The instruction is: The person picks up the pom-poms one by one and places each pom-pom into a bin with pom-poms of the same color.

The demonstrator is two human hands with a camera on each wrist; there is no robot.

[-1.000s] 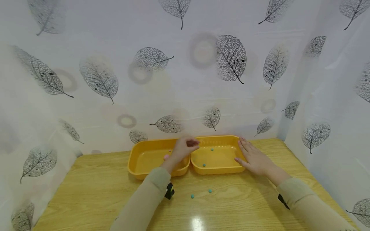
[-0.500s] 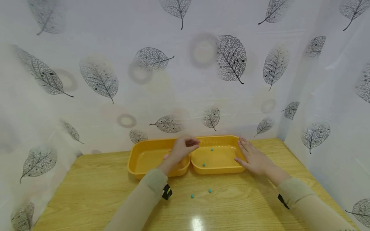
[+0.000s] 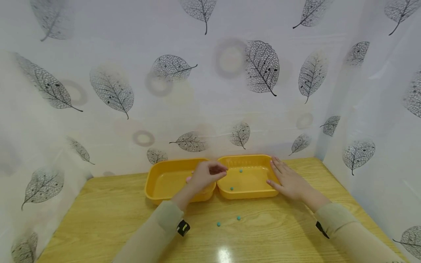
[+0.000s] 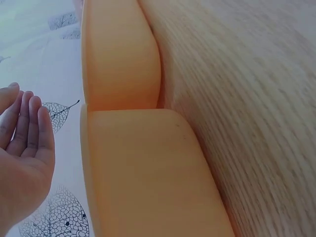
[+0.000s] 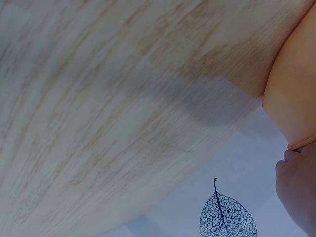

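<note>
Two yellow trays stand side by side. My left hand (image 3: 204, 176) hovers over the inner end of the left tray (image 3: 166, 182), fingers loosely bent towards the right tray (image 3: 254, 180). In the left wrist view its fingers (image 4: 33, 123) are extended, the thumb close by; nothing shows between them. My right hand (image 3: 291, 182) rests straight-fingered on the right tray's outer end, thumb over the rim. Small blue-green balls, one farther back (image 3: 241, 171) and one nearer (image 3: 231, 189), lie in the right tray. A pink piece (image 3: 188, 179) lies in the left tray, partly hidden by my left hand.
Two more blue-green balls, a left one (image 3: 218, 224) and a right one (image 3: 238, 218), lie on the wooden table (image 3: 98, 219) in front of the trays. A white leaf-patterned curtain (image 3: 210, 102) hangs close behind the trays and along both sides.
My left wrist and forearm have shifted left, and the hand has dropped slightly, its fingertips still near the gap between the trays. The right hand and the balls stay in place.
</note>
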